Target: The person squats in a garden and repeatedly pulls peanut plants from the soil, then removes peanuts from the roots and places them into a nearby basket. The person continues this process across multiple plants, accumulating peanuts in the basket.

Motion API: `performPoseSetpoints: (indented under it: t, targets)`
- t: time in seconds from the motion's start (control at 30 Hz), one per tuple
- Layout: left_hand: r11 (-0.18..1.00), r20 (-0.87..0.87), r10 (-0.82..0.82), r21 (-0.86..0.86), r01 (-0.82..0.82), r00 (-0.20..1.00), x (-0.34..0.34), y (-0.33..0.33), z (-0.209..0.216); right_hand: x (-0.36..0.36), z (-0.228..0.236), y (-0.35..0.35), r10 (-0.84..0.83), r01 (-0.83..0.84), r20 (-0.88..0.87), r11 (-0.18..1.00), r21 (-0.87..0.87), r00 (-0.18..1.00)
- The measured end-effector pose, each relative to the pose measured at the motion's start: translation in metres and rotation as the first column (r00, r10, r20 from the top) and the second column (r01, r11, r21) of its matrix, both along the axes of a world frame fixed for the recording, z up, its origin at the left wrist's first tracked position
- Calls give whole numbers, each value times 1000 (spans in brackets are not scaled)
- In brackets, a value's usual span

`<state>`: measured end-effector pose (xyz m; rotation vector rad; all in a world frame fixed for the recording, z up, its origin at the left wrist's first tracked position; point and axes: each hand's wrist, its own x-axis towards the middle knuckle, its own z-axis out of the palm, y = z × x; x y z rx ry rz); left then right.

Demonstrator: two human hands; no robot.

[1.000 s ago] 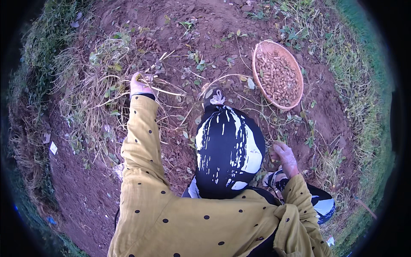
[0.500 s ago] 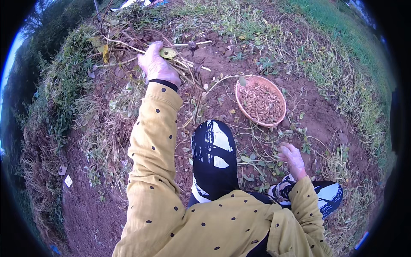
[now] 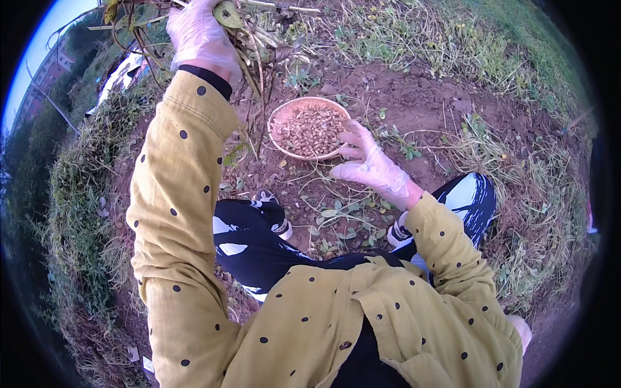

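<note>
My left hand, in a thin clear glove, is raised at the upper left and closed around a bunch of plant stems. Leafy and dry ends of the bunch stick out on both sides, and one stalk hangs down towards the ground; its top is cut off by the picture's edge. A round pinkish woven basket sits on the soil ahead of me, filled with unshelled peanuts. Beside its right rim is my right hand, also gloved, fingers apart and holding nothing I can see.
Bare brown soil surrounds the basket. Pulled, wilted plants lie in heaps on the right. Scattered leaves cover the ground between my shoes. Weeds grow along the left, with a pale sheet beyond them.
My left hand has lifted the bunch of stems higher. The right hand has risen from beside my knee to the basket's rim. My view and legs have shifted.
</note>
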<state>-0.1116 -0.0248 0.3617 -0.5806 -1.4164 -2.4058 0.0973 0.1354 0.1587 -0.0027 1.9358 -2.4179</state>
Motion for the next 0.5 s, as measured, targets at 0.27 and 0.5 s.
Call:
performPoseSetpoints:
  t: [0.27,0.5]
  targets:
    - [919,101,-373,-99,383,922,60,106,-6,18,64,14,-299,371,-381,919,132,875]
    - [757,454,-497,-191,626,740,152,165,-10,36,84,77,78,332,-335,44,942,939]
